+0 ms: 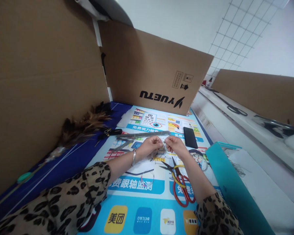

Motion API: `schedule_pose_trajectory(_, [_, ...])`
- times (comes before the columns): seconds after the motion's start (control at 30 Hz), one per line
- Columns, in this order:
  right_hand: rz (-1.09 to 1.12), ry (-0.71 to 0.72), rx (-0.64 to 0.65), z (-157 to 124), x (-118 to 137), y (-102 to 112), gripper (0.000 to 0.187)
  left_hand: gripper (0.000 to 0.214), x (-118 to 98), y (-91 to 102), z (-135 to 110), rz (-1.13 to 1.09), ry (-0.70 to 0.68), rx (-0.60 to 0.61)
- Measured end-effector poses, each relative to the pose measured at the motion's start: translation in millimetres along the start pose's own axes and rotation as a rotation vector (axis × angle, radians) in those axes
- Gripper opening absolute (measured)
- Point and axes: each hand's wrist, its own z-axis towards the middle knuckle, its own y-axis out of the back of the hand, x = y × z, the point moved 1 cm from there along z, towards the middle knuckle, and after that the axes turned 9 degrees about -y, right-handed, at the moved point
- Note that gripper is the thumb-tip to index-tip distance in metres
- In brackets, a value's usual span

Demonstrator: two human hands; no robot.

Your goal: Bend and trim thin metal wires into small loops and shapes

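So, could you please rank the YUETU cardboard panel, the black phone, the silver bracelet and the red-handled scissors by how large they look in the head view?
Largest to smallest, by outline:
1. YUETU cardboard panel
2. Red-handled scissors
3. Black phone
4. Silver bracelet

Leopard-print sleeves (80, 186), silver bracelet (133, 158), grey wires (147, 134), red-handled scissors (180, 179), yellow-handled pliers (171, 168), black phone (190, 137), teal box (226, 178), brown cardboard (156, 65)

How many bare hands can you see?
2: a bare left hand with a silver metal bracelet, and a bare right hand left of a flat black phone. No others show.
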Motion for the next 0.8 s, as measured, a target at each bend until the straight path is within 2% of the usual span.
schedule_pose_trajectory(0.13, [-0.036, -0.017, 0.018, -1, 1, 7, 0.023, 0.019, 2, 0.0, 2, 0.046, -0.036, -0.039])
schedule_pose_trajectory(0.5, [-0.165, -0.090, 0.105, -11, 11, 24, 0.025, 0.022, -4, -1.2, -1, 0.049, 0.028, 0.018])
schedule_pose_trajectory(0.8, [-0.366, -0.001, 0.077, -11, 14, 18, 0.018, 0.024, -6, -1.1, -1, 0.028, -0.014, 0.040])
